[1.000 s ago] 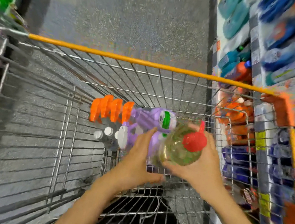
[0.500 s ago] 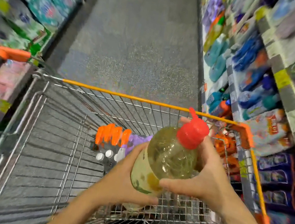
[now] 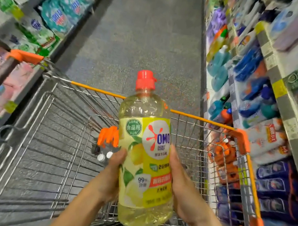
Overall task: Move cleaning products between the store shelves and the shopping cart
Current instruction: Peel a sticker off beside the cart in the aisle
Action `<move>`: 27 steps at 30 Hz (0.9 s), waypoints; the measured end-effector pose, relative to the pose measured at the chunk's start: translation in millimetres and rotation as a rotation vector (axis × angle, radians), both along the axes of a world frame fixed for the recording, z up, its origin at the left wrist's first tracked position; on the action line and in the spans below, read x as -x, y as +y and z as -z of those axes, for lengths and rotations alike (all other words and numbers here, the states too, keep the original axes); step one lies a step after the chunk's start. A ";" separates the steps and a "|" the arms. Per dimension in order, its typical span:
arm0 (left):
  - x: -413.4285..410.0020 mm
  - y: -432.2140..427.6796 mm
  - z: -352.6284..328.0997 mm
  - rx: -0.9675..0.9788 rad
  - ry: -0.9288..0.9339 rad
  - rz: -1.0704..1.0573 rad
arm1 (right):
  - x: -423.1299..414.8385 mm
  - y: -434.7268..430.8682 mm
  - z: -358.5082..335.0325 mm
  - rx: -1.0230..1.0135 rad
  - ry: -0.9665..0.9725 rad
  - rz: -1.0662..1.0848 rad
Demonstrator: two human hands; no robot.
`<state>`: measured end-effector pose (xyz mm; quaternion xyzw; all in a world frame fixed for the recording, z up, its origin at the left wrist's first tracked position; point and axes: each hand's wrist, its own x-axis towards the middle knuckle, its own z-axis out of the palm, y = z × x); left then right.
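Yellow OMO dish-soap bottle stands upright over the wire shopping cart — red cap pointing far, up the grey aisle floor — my left hand and right hand clasping its sides, shelves on both sides.

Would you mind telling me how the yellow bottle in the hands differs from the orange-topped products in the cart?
The yellow bottle stands nearly upright, held by the left hand and right hand over the cart; the orange-topped products lie on the cart's floor. The bottle's cap is red; the products' tops are orange. The bottle's label shows fully; the products are largely hidden. Both have bright tops.
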<state>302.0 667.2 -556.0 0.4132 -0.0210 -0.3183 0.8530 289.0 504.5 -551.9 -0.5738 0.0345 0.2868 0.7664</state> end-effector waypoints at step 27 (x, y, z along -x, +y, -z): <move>57.0 -6.8 -21.7 -0.423 -0.086 -0.278 | 81.1 23.4 -46.5 -0.016 -0.190 0.472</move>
